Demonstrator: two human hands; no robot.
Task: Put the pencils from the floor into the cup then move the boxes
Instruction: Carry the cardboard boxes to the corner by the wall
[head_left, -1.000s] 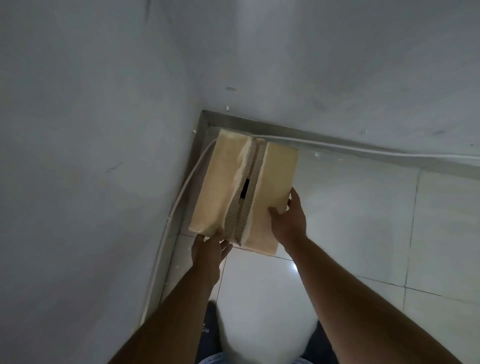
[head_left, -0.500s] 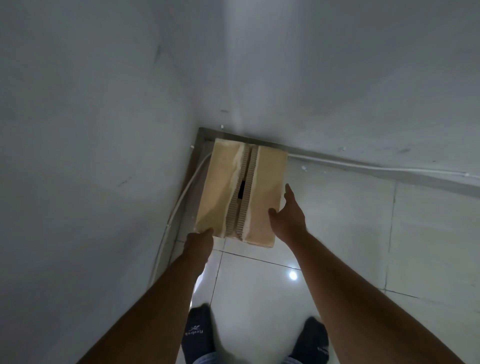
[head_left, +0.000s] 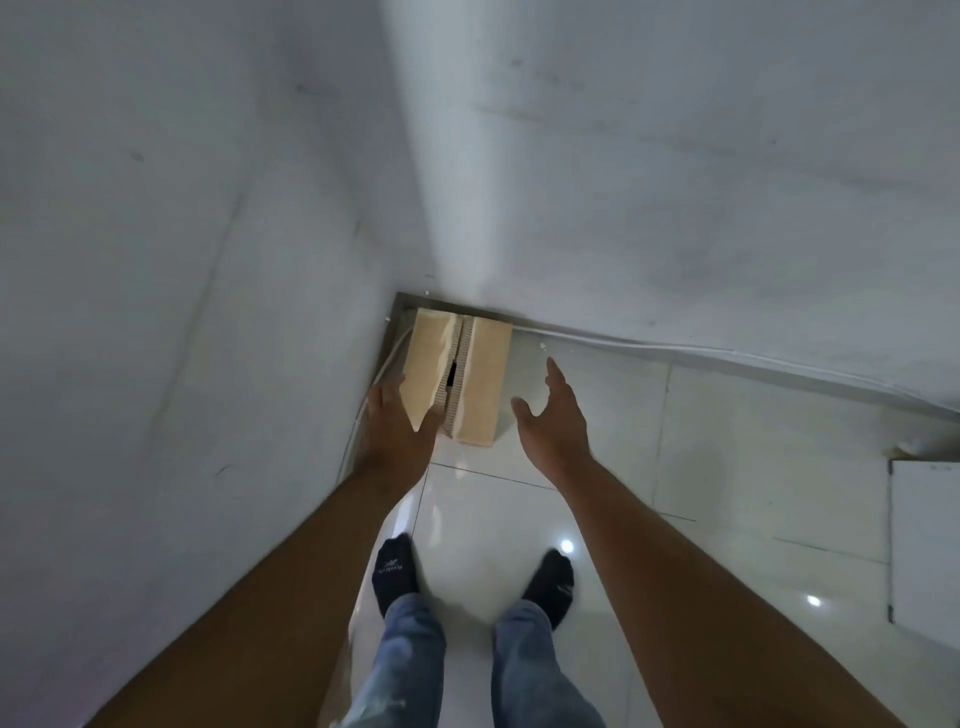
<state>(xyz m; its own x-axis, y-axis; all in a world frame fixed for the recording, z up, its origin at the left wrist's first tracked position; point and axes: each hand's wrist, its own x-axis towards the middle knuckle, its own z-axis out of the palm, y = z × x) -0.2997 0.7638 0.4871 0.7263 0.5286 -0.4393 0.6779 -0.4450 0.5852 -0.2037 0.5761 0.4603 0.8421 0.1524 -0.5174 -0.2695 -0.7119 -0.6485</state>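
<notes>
Tan box (head_left: 485, 384), flaps gaping, in corner (head_left: 410, 300); left hand (head_left: 397, 431), right hand (head_left: 553, 426): fingers (head_left: 557, 378) spread.

We see one tan cardboard box (head_left: 480, 384) standing on the tiled floor (head_left: 597, 467), tucked into the wall corner (head_left: 410, 304). Its two top flaps lie folded shut, with corrugated edges and a dark slit showing along the seam.
</notes>
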